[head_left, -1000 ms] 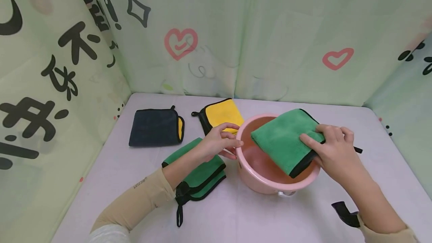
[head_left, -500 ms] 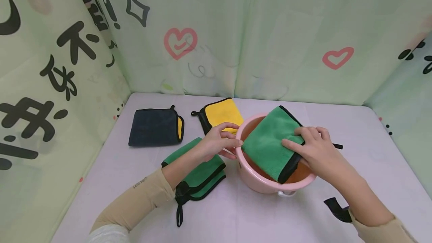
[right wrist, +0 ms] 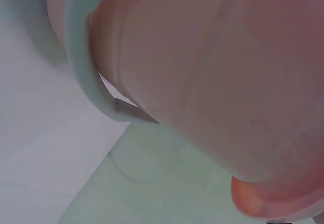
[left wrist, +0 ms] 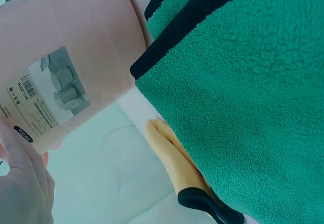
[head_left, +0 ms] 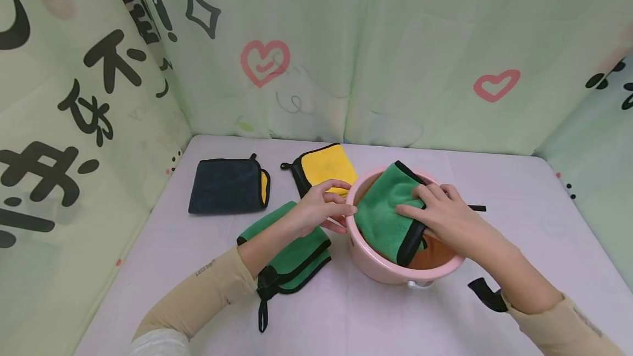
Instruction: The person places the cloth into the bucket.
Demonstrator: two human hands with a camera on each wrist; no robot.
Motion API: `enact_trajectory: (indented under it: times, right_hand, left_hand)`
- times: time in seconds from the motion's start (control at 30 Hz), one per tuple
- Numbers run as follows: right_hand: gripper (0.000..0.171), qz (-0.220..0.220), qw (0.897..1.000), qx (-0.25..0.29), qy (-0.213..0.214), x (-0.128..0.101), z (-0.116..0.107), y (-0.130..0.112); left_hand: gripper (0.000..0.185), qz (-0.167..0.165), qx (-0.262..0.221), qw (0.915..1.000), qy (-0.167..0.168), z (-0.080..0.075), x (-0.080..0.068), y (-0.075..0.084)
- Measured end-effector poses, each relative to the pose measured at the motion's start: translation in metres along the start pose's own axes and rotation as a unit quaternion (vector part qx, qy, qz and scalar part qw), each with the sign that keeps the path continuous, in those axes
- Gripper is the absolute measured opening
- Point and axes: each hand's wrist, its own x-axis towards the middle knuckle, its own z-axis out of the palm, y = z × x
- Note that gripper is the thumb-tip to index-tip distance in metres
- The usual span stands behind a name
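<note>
My right hand [head_left: 447, 216] grips a folded green towel [head_left: 388, 213] with black edging. The thumb lies on top and the other fingers are at its far edge. This towel slants down into a pink bucket [head_left: 368, 260], its lower part inside the rim. At the bucket's left rim, my left hand [head_left: 321, 207] holds on with bent fingers. In the left wrist view, those fingers [left wrist: 23, 158] lie by the bucket's labelled side [left wrist: 96, 32]. The right wrist view is filled by the bucket's outer wall [right wrist: 202, 72] and its pale handle [right wrist: 83, 67]; the towel is hidden there.
Under my left forearm lies another folded green towel [head_left: 301, 254] with a black loop. Behind it are a dark navy folded towel [head_left: 225, 187] and a yellow one [head_left: 326, 166] with black edging. A patterned curtain [head_left: 395, 43] stands behind the table [head_left: 376, 323].
My right hand has moved left with the green towel, from over the bucket's right side to lower inside its rim. The left hand and the bucket have stayed in place.
</note>
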Motion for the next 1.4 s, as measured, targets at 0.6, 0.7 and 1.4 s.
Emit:
enact_trajectory:
  times: [0.6,0.7,1.4]
  right_hand:
    - [0.061,-0.041,0.994,-0.013,-0.097,0.021,0.019,-0.004]
    - [0.058,-0.053,0.992,-0.028,-0.108,0.023,0.021,-0.005]
    - [0.056,-0.104,0.980,-0.069,-0.155,0.025,0.036,-0.004]
  left_hand:
    - [0.051,-0.002,0.006,1.0000,0.002,-0.001,0.002,-0.002]
    - [0.051,-0.001,0.007,1.0000,0.003,-0.001,0.001,-0.002]
    - [0.052,0.003,-0.009,0.9999,-0.009,0.000,0.000,-0.001]
